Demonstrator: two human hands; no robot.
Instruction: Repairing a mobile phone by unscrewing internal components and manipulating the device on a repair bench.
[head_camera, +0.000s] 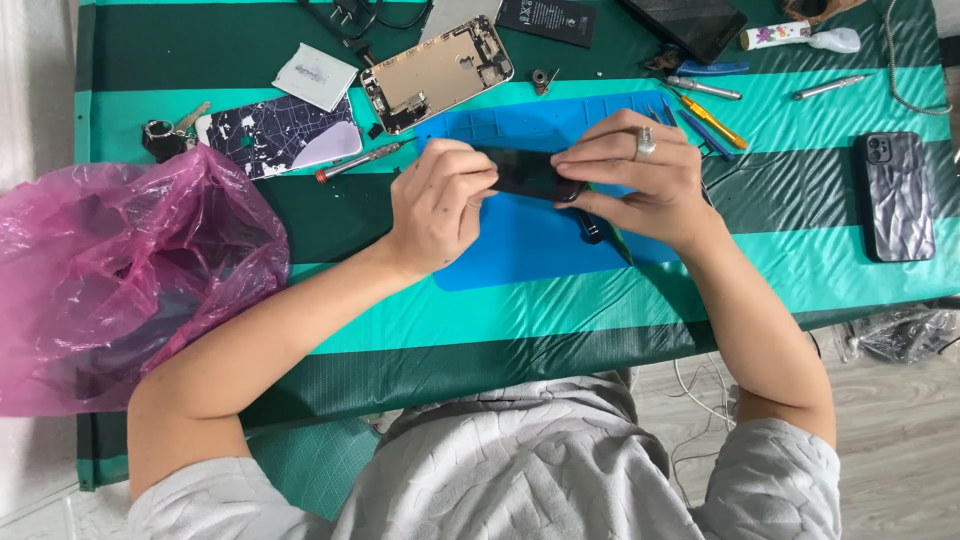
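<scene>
Both hands were up over the blue rubber work mat (520, 250) on the green striped tabletop (700, 290), sharing a flat black glossy phone screen panel (525, 172). The risk, as I judged it: uneven pressure could flex and crack that thin panel, or let it slip. The left hand (435, 205) had its grip pinched shut on the panel's near end; the right hand (640, 180) clamped the other, fingers curled over the top.

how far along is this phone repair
Done: the phone body lies opened and gutted at the top of the table, with a screwdriver beside it. In hand: both the left hand and right hand grip the dark screen panel over the blue mat. Left: body and panel are not yet joined.
</scene>
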